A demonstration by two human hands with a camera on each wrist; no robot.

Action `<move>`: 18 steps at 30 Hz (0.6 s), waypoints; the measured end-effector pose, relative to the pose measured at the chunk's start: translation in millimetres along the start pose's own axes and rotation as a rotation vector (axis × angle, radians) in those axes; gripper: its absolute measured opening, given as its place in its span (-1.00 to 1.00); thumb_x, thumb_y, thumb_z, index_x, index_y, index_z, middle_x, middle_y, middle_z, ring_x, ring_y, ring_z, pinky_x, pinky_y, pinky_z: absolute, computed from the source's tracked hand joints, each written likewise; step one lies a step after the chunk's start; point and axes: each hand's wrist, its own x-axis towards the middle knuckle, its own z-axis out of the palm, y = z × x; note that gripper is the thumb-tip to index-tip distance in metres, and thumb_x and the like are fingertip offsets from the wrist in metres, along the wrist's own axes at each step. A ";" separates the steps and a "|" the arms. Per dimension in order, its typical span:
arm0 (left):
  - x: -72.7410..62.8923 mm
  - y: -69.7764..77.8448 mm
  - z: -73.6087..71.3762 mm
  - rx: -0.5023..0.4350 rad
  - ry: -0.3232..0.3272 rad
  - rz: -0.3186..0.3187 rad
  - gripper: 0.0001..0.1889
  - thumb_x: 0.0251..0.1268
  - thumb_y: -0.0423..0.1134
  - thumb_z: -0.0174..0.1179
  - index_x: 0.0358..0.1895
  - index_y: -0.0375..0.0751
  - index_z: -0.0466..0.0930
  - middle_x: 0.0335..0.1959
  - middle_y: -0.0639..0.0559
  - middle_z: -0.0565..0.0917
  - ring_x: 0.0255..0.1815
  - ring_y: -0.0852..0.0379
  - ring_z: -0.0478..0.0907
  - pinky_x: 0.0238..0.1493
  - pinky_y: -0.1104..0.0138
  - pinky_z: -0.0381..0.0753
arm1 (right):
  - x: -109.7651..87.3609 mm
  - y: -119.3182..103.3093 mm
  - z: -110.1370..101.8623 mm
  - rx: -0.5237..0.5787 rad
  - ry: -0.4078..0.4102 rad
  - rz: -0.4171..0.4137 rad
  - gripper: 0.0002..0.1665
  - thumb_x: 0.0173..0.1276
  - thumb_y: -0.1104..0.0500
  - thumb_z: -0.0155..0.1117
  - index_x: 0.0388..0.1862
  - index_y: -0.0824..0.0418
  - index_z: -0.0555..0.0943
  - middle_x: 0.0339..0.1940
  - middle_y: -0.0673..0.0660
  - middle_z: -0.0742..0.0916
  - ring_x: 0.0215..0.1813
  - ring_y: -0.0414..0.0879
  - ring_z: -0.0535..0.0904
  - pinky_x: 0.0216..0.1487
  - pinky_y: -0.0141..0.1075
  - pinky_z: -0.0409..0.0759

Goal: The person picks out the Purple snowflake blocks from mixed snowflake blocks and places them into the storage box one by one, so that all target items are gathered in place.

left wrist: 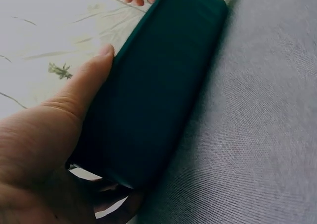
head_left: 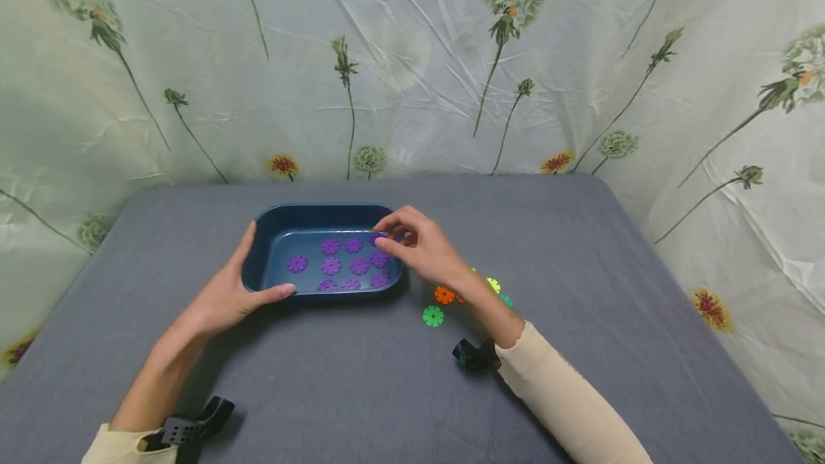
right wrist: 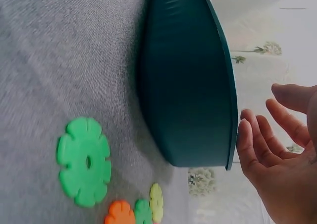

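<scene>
A dark blue rectangular tray [head_left: 264, 263] holds several purple notched discs [head_left: 330, 266] lying across its floor. My left hand [head_left: 222, 296] grips the tray's left end, thumb over the near rim and fingers at the outer side; the left wrist view has that hand [left wrist: 54, 135] against the tray wall [left wrist: 148, 85]. Over the tray's right end is my right hand [head_left: 422, 242], fingers loosely bent. In the right wrist view this hand [right wrist: 282, 144] has thumb and fingers apart with nothing between them, beside the tray's rim [right wrist: 230, 95]. One purple disc is partly hidden behind its fingertips.
Right of the tray, a green disc [head_left: 433, 316], an orange disc [head_left: 444, 295] and a yellow disc [head_left: 493, 285] lie on the grey cloth [head_left: 335, 385], some partly under the right forearm. A flower-printed curtain [head_left: 412, 92] hangs behind the table.
</scene>
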 end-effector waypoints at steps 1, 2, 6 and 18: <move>-0.1 0.4 -0.1 0.001 0.000 -0.002 0.37 0.25 0.18 0.44 0.66 0.24 -0.68 0.73 -0.31 -0.40 0.68 -0.59 -0.24 0.44 -0.54 0.02 | -1.4 0.3 -1.6 -0.003 0.006 -0.001 -0.73 0.54 0.12 0.32 0.12 0.18 0.69 0.06 0.19 0.67 0.08 -0.04 0.65 0.10 -0.20 0.67; -0.1 1.0 -0.2 0.004 0.000 -0.006 0.37 0.24 0.19 0.45 0.66 0.24 -0.68 0.73 -0.32 -0.39 0.68 -0.59 -0.24 0.44 -0.54 0.02 | -2.9 0.4 -3.4 -0.005 0.013 -0.001 -0.74 0.54 0.12 0.32 0.11 0.18 0.69 0.06 0.20 0.67 0.08 -0.04 0.65 0.11 -0.17 0.67; -0.3 2.2 0.1 0.010 0.001 -0.016 0.40 0.21 0.20 0.46 0.65 0.22 -0.68 0.73 -0.34 -0.39 0.68 -0.59 -0.24 0.45 -0.53 0.02 | -10.0 1.3 -9.5 -0.036 0.048 -0.016 -0.74 0.53 0.15 0.33 0.10 0.22 0.69 0.04 0.19 0.67 0.06 -0.03 0.64 0.14 -0.10 0.67; 0.8 8.3 -0.4 0.010 -0.006 -0.054 0.35 0.27 0.27 0.38 0.66 0.20 -0.68 0.72 -0.35 -0.42 0.68 -0.59 -0.29 0.44 -0.56 -0.01 | -30.2 12.9 -32.5 -0.212 0.165 -0.026 -0.67 0.48 0.19 0.38 0.17 0.20 0.67 0.12 0.28 0.62 0.14 0.11 0.64 0.28 0.12 0.59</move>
